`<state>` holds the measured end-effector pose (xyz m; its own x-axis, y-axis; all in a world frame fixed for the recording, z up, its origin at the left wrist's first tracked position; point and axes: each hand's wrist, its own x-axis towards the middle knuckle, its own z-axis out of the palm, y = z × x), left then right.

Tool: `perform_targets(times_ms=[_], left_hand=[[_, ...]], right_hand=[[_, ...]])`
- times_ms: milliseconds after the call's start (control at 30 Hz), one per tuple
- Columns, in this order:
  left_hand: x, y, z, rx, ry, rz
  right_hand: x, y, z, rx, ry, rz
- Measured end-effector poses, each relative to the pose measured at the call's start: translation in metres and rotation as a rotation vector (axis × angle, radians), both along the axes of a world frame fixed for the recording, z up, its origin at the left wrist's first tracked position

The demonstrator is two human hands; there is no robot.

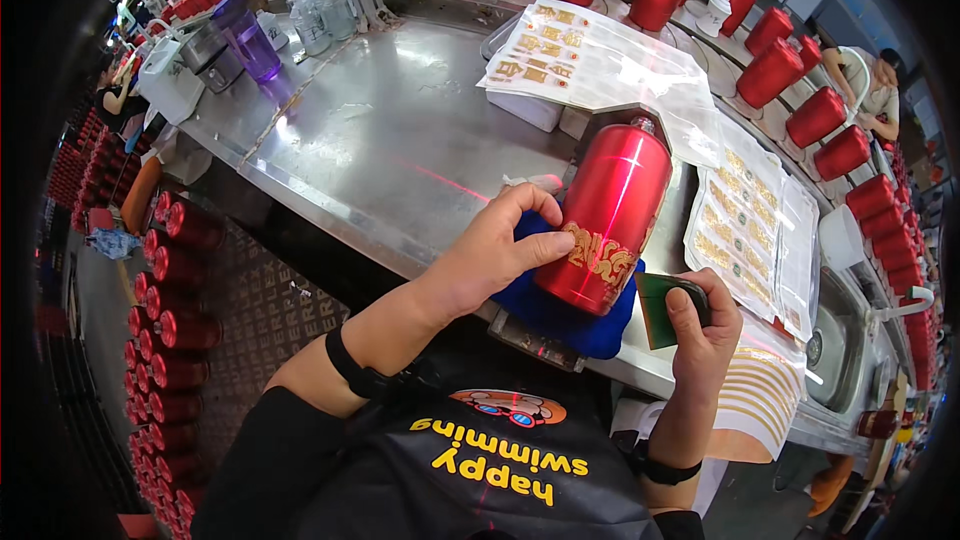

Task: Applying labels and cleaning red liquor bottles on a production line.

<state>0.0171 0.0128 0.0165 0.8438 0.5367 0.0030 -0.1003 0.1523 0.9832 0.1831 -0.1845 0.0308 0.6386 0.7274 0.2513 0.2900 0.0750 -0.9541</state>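
Seen from a head camera looking down: a person in a dark top stands at a curved steel worktop (400, 140). A red metal bottle (603, 215) lies tilted on a blue cloth pad (560, 315) at the worktop's near edge, its capped neck pointing away from the person. A gold decal (598, 255) sits on the bottle's lower body. The left hand (500, 250) rests on the pad and against the bottle's side, fingers curled and thumb pressed flat at the edge of the decal; its grip steadies the bottle without wrapping round it. The right hand (700, 325), just right of the bottle's base, has its grip clenched around a small dark and green scraper (665, 308). Clear sheets of gold decals (745, 225) lie to the right of the bottle, with more sheets (565, 55) on a white tray beyond it. Rows of red bottles (800, 75) line the worktop's far rim, and more stand on the floor (165, 320) at left.
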Motion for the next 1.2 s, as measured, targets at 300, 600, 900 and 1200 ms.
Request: perform_targets(times_ms=[300,600,900,1200], left_hand=[[-0.001,0.001,0.001,0.291,0.120,0.016],[-0.005,-0.007,0.008,0.034,0.126,0.082],[-0.001,-0.015,0.017,0.556,0.059,0.248],[0.001,-0.019,0.017,0.774,0.184,0.260]], right_hand=[[0.000,-0.002,-0.004,0.006,0.009,0.008],[0.000,-0.005,-0.007,0.007,0.086,-0.001],[-0.002,-0.007,-0.007,0.003,0.089,-0.005],[-0.014,0.005,-0.004,0.026,-0.470,-0.020]])
